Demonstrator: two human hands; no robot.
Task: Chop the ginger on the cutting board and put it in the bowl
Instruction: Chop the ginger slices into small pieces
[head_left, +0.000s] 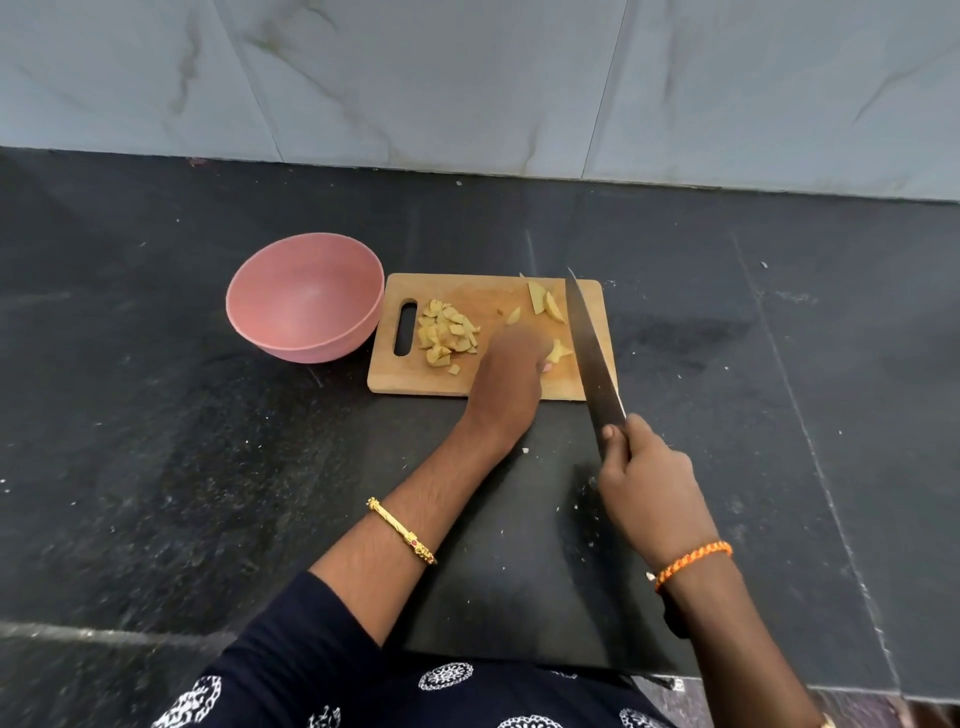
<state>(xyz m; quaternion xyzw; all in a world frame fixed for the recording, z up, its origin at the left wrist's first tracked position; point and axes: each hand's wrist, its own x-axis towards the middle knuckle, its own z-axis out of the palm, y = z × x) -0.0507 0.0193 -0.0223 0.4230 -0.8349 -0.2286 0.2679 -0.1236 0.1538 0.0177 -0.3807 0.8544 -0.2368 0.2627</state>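
A wooden cutting board (498, 384) lies on the dark counter. A heap of chopped ginger (447, 332) sits near its handle slot, and larger ginger slices (545, 306) lie at its far side. My left hand (511, 374) rests on the board and holds a ginger piece (560, 352) at its fingertips. My right hand (647, 478) grips the handle of a long knife (589, 343), whose blade lies along the board's right side, just right of that piece. An empty pink bowl (306, 299) stands directly left of the board.
The black stone counter (182, 441) runs back to a grey marbled tile wall (467, 78). Small pale crumbs dot the counter near my right hand. The counter's front edge is close to my body.
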